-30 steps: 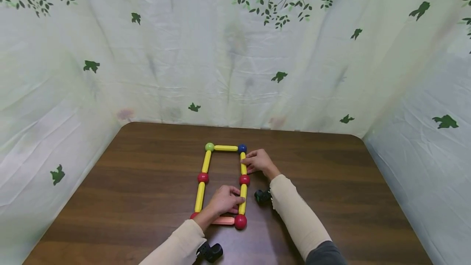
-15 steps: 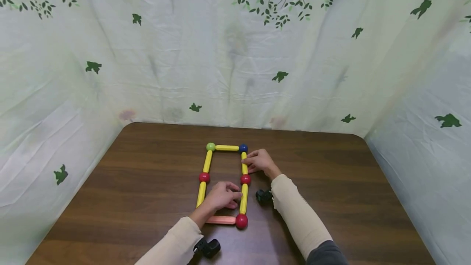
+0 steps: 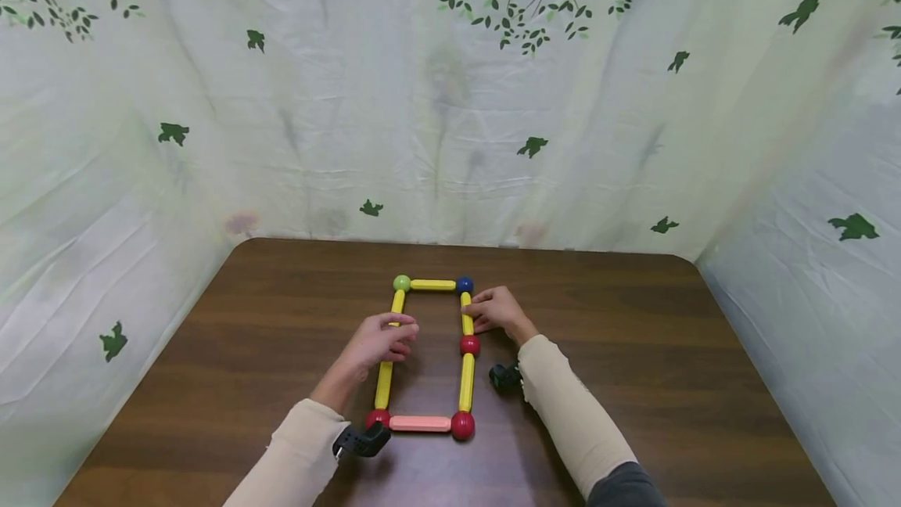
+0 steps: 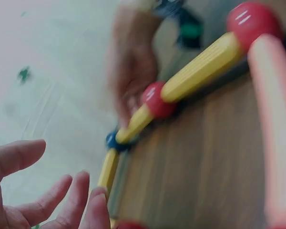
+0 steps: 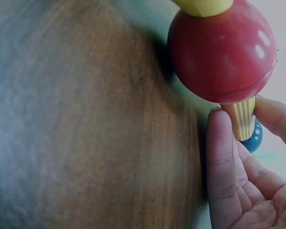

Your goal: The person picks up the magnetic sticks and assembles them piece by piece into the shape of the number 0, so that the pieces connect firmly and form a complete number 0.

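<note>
A rectangle of toy building rods and balls lies on the table. My right hand (image 3: 497, 310) pinches the upper right yellow rod (image 5: 244, 117), between a blue ball (image 3: 464, 284) and a red ball (image 3: 469, 345). Over the rectangle's left side hangs my left hand (image 3: 380, 341), holding nothing, fingers apart in the left wrist view. It hides the ball midway along that side. Below it show a yellow rod (image 3: 383, 386) and a red corner ball (image 3: 378, 418). A pink rod (image 3: 420, 423) forms the near side, ending at another red ball (image 3: 462, 426).
At the far side, a yellow rod (image 3: 432, 285) joins a green ball (image 3: 402, 282) to the blue one. The brown wooden table (image 3: 619, 335) reaches a pale cloth (image 3: 450, 178) with leaf prints, hanging behind and at both sides. Each wrist wears a black camera (image 3: 504, 377).
My left hand has come off the lower right yellow rod and moved left and away from me, over the left side. My right hand stays on its rod.
</note>
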